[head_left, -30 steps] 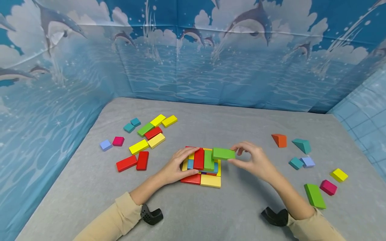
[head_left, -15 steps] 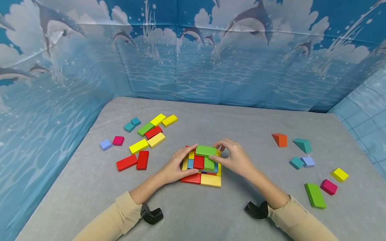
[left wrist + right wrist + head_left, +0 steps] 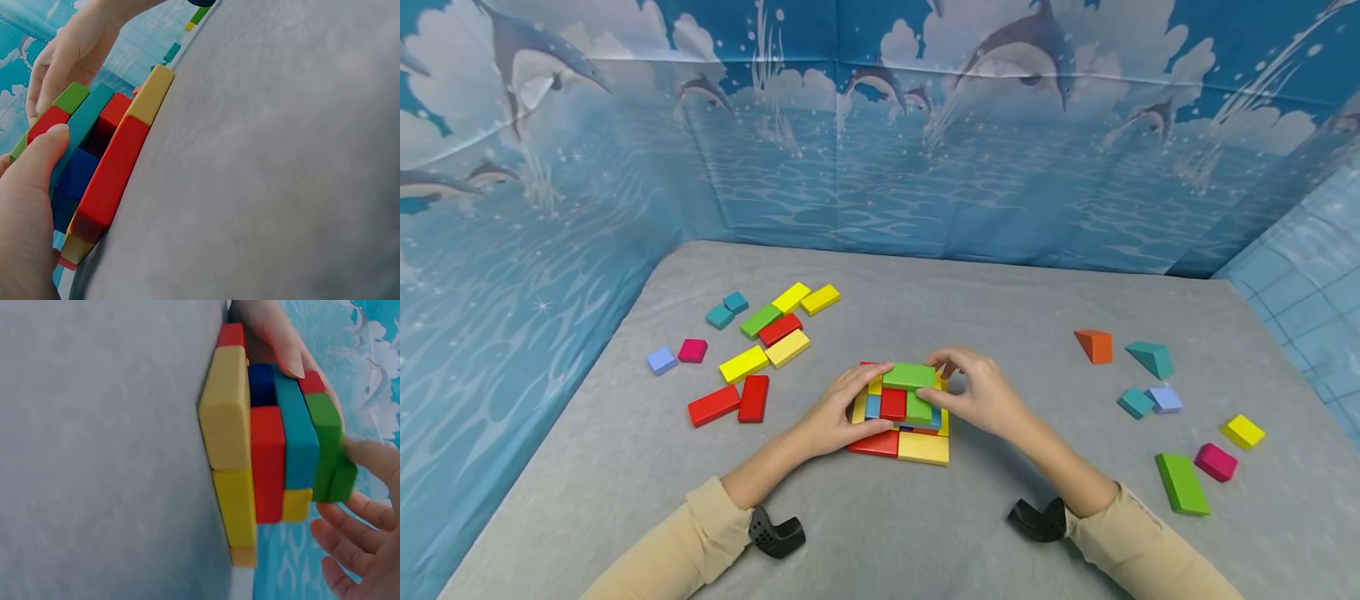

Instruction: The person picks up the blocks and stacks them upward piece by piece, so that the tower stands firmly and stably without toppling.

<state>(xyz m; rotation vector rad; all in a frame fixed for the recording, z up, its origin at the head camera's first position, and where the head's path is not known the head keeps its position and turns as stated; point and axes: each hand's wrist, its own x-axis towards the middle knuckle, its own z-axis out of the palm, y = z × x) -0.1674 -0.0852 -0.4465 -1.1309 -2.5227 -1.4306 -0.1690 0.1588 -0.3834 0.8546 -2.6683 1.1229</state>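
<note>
A layered stack of wooden blocks stands mid-table, with a red block [image 3: 872, 445] and a cream block [image 3: 923, 448] along its near bottom edge. A green block [image 3: 909, 376] lies crosswise on top, over the far ends of a red block [image 3: 892, 406] and another green block [image 3: 918, 408]. My right hand [image 3: 981, 400] pinches the top green block at its right end with thumb and fingers. My left hand [image 3: 835, 417] holds the upper red block lengthwise, thumb at its near end and fingers at the far side. A teal block [image 3: 87, 122] runs beneath it.
Left on the grey table [image 3: 1000, 517] lie several loose blocks, among them a red one [image 3: 753, 398] and a yellow one [image 3: 744, 364]. At right are an orange wedge [image 3: 1095, 347], a teal wedge [image 3: 1150, 359], a green block [image 3: 1182, 484] and several small blocks.
My right hand has carried the green block leftward onto the stack's top, over the upper red and green blocks. It has held still for the last half second. My left hand stays in place.
</note>
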